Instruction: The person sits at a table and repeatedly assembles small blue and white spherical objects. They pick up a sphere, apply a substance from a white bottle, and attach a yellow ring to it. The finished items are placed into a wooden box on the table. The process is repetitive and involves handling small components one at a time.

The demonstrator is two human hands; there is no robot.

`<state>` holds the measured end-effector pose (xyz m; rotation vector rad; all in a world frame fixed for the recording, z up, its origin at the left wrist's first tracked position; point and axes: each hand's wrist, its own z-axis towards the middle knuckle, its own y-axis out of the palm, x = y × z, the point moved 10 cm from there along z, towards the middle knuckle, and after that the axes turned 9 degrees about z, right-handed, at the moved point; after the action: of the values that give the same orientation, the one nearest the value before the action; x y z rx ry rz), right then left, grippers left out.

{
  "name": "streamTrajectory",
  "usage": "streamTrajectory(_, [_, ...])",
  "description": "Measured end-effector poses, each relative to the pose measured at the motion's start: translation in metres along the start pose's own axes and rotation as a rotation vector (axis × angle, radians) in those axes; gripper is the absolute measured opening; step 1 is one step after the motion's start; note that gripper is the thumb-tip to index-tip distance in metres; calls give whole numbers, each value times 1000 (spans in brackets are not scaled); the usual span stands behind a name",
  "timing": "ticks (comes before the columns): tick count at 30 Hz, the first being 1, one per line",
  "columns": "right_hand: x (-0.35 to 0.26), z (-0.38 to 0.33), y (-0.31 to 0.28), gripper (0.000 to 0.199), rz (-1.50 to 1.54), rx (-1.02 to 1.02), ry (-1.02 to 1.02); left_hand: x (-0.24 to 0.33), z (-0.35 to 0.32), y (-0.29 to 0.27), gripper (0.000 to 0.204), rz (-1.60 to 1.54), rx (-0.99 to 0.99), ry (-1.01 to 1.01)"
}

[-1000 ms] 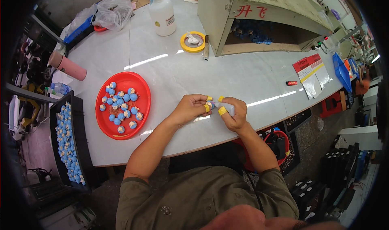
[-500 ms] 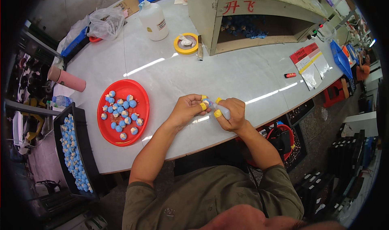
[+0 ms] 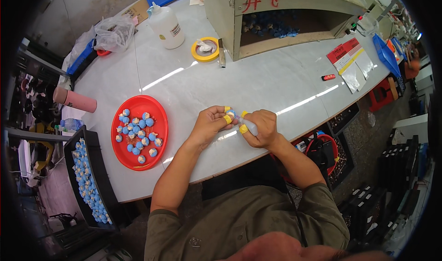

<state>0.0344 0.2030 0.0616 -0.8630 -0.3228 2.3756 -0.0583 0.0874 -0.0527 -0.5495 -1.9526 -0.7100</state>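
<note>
My left hand (image 3: 209, 124) pinches a small blue ball-shaped piece (image 3: 230, 113) between fingertips wrapped in yellow tape. My right hand (image 3: 261, 128), also taped in yellow, grips a small clear squeeze bottle (image 3: 247, 124) whose tip points at the blue piece. Both hands meet above the white table (image 3: 258, 86), near its front edge. Left of them sits a red round plate (image 3: 157, 136) holding several blue and cream pieces (image 3: 138, 132).
A black tray (image 3: 94, 169) of several blue pieces stands at the left edge. Farther back are a white glue bottle (image 3: 166, 27), a yellow tape roll (image 3: 206, 49), a pale wooden box (image 3: 285, 12) with blue parts, a pink cup (image 3: 74, 100), a plastic bag (image 3: 113, 31) and a small red object (image 3: 328, 77).
The hands stay together on the blue piece and the squeeze bottle; the view has shifted slightly, otherwise nothing has visibly moved.
</note>
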Motion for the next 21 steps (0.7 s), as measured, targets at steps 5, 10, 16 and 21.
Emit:
streamTrajectory(5, [3, -1, 0, 21, 1, 5, 15, 0, 0, 0, 27, 13, -2, -8])
streamTrajectory(10, [3, 0, -1, 20, 9, 13, 13, 1, -1, 2, 27, 26, -13, -2])
streamTrajectory(16, [3, 0, -1, 21, 8, 12, 6, 2, -1, 3, 31, 6, -13, -7])
streamTrajectory(21, [2, 1, -2, 21, 7, 24, 1, 2, -2, 4, 32, 19, -9, -5])
